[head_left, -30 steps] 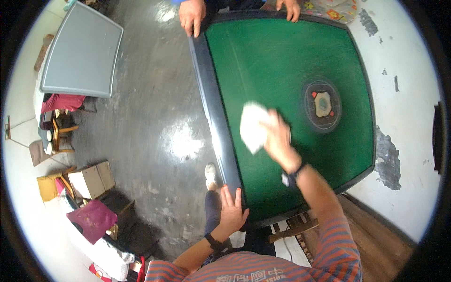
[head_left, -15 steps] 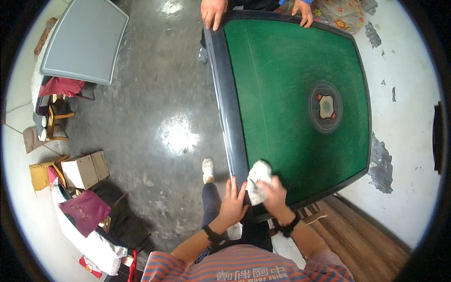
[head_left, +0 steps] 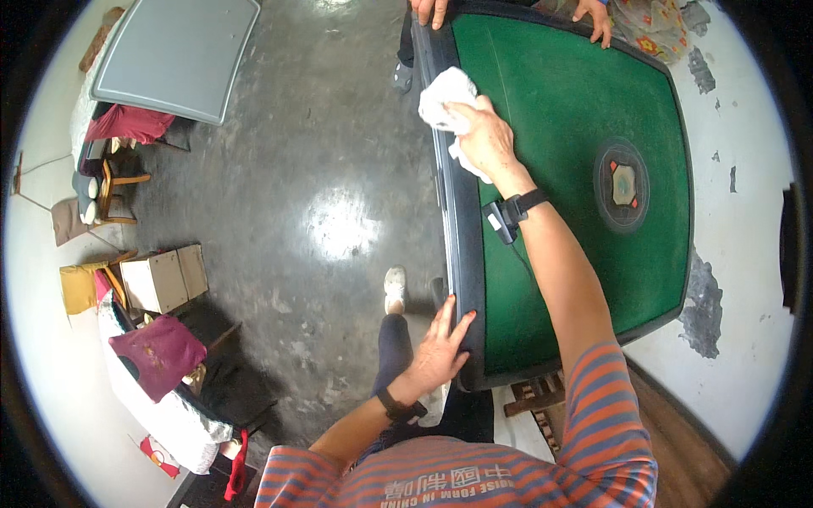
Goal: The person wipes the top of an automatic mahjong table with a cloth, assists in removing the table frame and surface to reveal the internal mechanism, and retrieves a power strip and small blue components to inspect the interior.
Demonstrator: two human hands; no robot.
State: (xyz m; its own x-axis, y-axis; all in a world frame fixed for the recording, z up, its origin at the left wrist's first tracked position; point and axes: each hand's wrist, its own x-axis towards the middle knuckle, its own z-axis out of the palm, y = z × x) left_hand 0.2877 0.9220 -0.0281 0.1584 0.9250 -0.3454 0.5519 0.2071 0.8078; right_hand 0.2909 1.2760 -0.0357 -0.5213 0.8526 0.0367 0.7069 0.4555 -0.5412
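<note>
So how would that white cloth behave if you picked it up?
The white cloth is probably floppy, as it bunches and creases in the right hand. It's likely light, since just one hand holds it. Its crumpled shape also suggests it wouldn't roll along the dark table rim.

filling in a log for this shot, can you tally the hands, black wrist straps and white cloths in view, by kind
Wearer's hands: 2 (left hand, right hand)
Co-worker's hands: 2
Black wrist straps: 2
White cloth: 1
Total: 7
</note>
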